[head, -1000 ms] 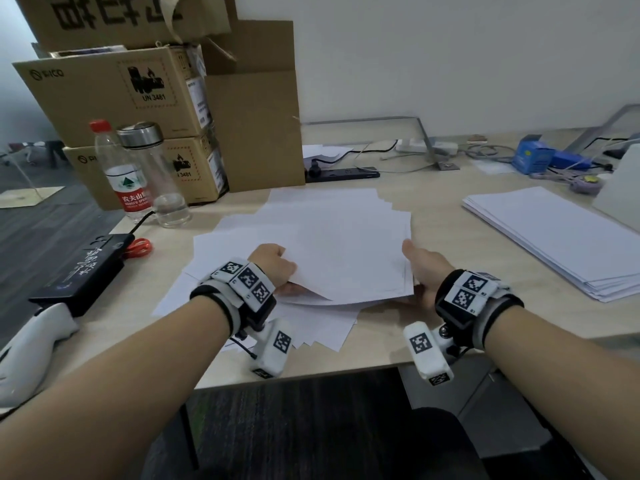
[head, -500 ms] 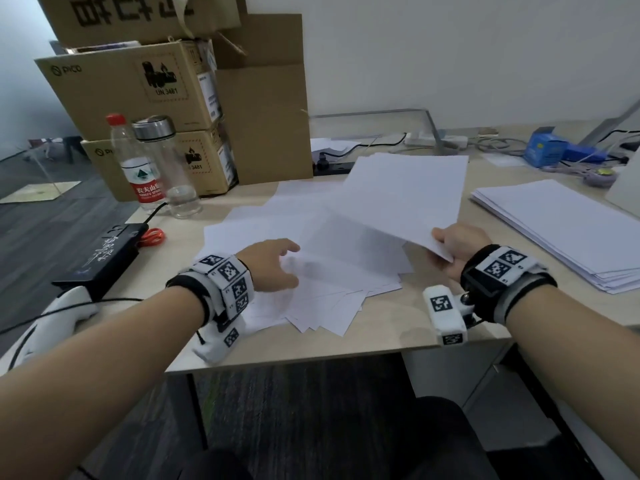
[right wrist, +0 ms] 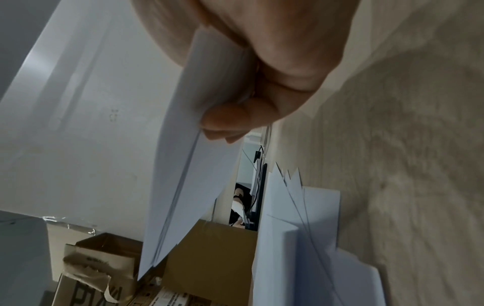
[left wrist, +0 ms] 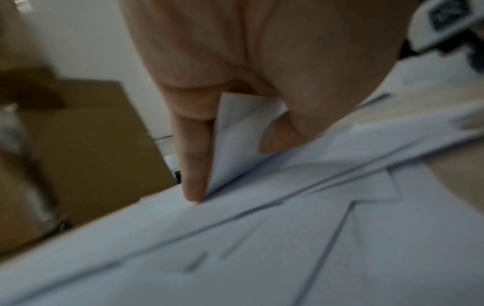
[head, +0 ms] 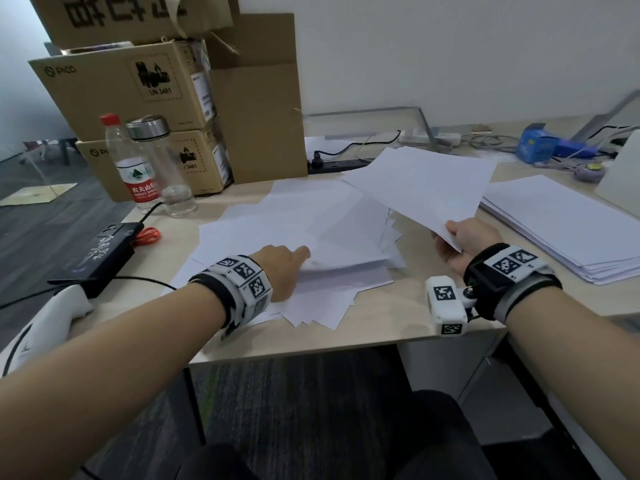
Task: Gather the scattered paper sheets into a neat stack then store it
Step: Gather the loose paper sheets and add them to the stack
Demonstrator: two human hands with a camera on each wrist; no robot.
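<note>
Scattered white paper sheets (head: 294,230) (left wrist: 261,248) (right wrist: 309,238) lie fanned over the middle of the desk. My right hand (head: 460,244) (right wrist: 235,107) pinches the near corner of a few lifted sheets (head: 422,185) (right wrist: 188,165), held above the desk to the right of the pile. My left hand (head: 284,271) (left wrist: 235,145) sits at the pile's near left edge. In the left wrist view a raised sheet corner (left wrist: 235,132) stands between its thumb and forefinger. A neat stack of paper (head: 568,230) lies at the right.
Cardboard boxes (head: 145,98) stand at the back left, with a water bottle (head: 135,168) and a clear flask (head: 162,168) before them. A black device (head: 100,254) lies at the left edge. A power strip (head: 339,164), cables and a blue box (head: 536,147) line the back.
My right hand lifted a few sheets off the pile and carried them up and to the right. My left hand let go of those sheets and moved to the pile's near left edge.
</note>
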